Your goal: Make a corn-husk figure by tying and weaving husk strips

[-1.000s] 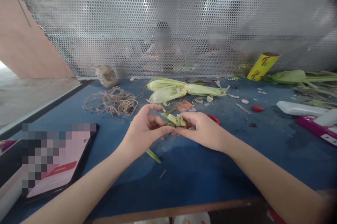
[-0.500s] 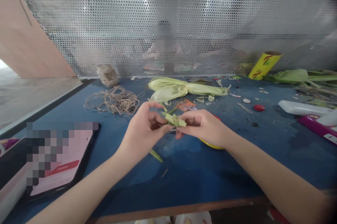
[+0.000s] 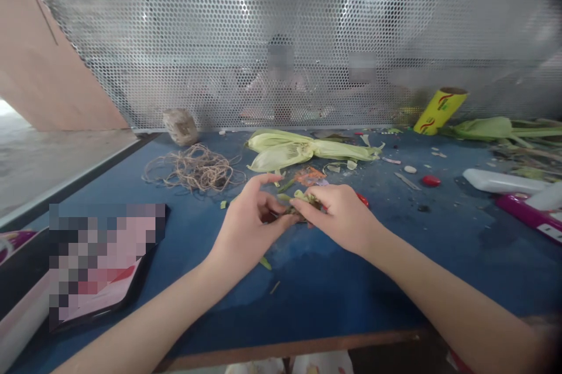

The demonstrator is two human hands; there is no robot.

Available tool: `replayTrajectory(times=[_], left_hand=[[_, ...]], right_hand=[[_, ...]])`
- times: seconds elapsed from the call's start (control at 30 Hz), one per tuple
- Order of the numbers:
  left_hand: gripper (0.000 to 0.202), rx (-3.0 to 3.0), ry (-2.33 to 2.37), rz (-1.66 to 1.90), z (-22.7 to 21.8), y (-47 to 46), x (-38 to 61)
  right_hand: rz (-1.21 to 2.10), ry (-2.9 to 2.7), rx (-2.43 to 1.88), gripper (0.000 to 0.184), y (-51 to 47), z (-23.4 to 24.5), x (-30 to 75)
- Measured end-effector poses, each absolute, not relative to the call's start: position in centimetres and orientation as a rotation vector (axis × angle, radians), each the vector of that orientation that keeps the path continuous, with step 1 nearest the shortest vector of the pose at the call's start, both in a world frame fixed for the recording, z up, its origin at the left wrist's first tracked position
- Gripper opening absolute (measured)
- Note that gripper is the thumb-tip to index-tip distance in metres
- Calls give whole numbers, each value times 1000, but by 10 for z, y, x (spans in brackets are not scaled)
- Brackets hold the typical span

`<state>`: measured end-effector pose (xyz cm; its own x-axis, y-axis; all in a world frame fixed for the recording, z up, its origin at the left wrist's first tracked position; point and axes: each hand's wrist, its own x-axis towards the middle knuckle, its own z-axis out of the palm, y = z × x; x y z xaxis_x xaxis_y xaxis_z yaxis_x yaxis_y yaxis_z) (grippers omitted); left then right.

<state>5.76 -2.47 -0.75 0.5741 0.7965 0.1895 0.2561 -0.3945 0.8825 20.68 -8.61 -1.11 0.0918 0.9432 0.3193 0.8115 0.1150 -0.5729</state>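
Observation:
My left hand [image 3: 252, 219] and my right hand [image 3: 338, 216] meet over the middle of the blue table. Between their fingertips is a small piece of green corn husk [image 3: 300, 194], folded or bunched, with brownish bits below it. The left thumb and fingers pinch its left side, while the left index finger is raised. My right thumb and fingers press on it from the right and cover much of it. Just beyond lie corn husks [image 3: 285, 148], pale green and spread out. A red thing [image 3: 362, 199] shows partly behind the right hand, its kind hidden.
Tangled twine [image 3: 197, 169] lies left of the husks, near a pale lump [image 3: 180, 126]. A phone or tablet [image 3: 109, 268] is at left. A yellow tube [image 3: 440, 110], a red oval [image 3: 431, 181] and a white-and-purple object [image 3: 504, 181] sit right. Perforated metal [image 3: 307, 23] stands behind.
My right hand has shifted its grip left over the husk piece, hiding more of it. The yellow edge under that hand is now out of sight. A green scrap now shows left of my left hand.

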Motion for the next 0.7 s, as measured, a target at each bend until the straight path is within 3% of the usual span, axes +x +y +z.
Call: replayTrajectory(times=[0.3, 0.53, 0.7], left_hand=[[57, 1786, 770, 908, -21, -27, 61], [65, 1573, 741, 763, -16, -22, 62], [69, 1573, 696, 772, -19, -20, 62]], right_hand=[[691, -1474, -1594, 46, -81, -13, 204], [552, -1711, -1588, 21, -82, -6, 213], [584, -1661, -1609, 25, -82, -9, 212]])
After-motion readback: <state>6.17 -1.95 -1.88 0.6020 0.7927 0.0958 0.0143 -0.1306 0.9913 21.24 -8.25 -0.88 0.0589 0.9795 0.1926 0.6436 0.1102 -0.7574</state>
